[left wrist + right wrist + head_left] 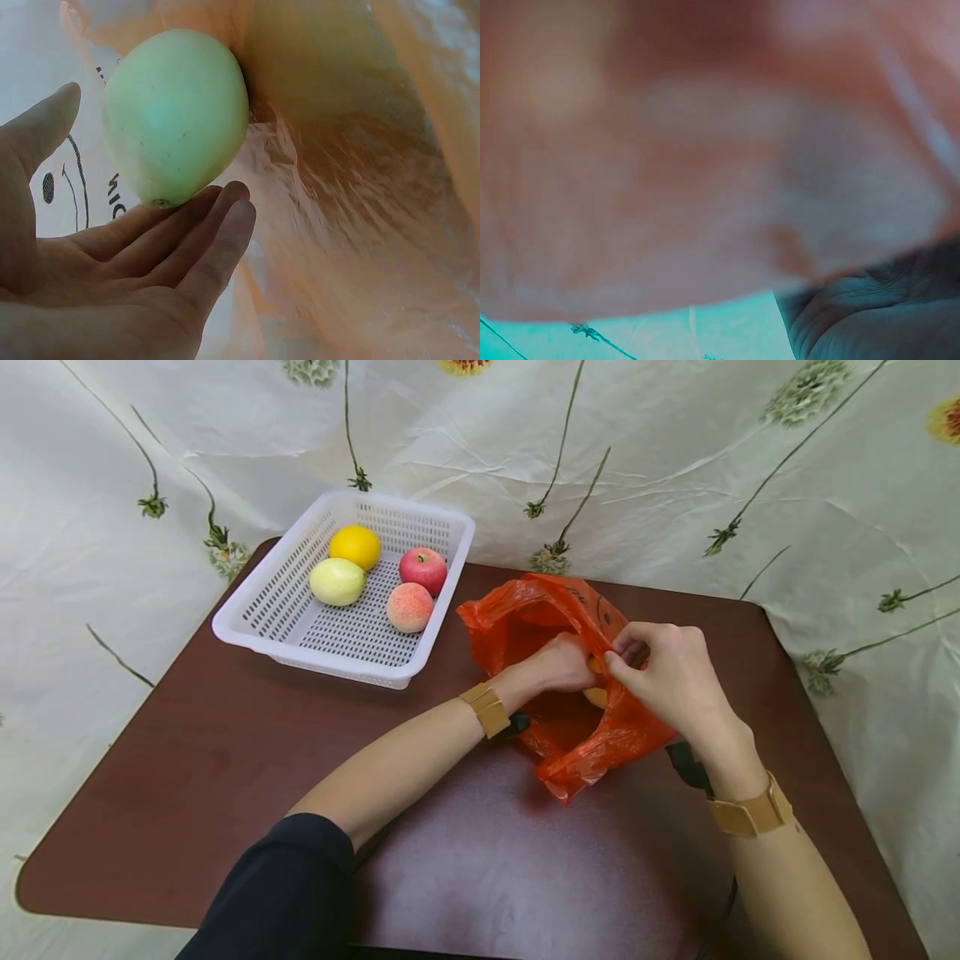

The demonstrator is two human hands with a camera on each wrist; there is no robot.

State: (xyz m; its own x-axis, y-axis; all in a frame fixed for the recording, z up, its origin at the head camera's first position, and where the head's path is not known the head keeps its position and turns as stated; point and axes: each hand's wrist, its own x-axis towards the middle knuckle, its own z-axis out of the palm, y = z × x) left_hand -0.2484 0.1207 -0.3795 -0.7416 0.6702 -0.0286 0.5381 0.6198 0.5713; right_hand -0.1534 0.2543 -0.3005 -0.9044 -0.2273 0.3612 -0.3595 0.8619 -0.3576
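A red plastic bag (502,614) lies on the right half of the table, its mouth held wide. My left hand (566,664) reaches inside it. In the left wrist view, that hand's fingers are extended under a smooth, pale green rounded fruit (176,112), fingertips at its lower end, with the thumb apart on the other side. My right hand (667,672) pinches the bag's right rim between thumb and fingers. Part of a yellow-orange fruit (596,696) shows inside the bag beside my left hand. Blurred bag plastic fills most of the right wrist view.
A white plastic basket (330,667) stands at the back left of the brown table (225,777). It holds a yellow-orange fruit (355,547), a pale yellow-green fruit (337,582), a red apple (423,570) and a peach (409,607). Flowered cloth (450,452) hangs behind.
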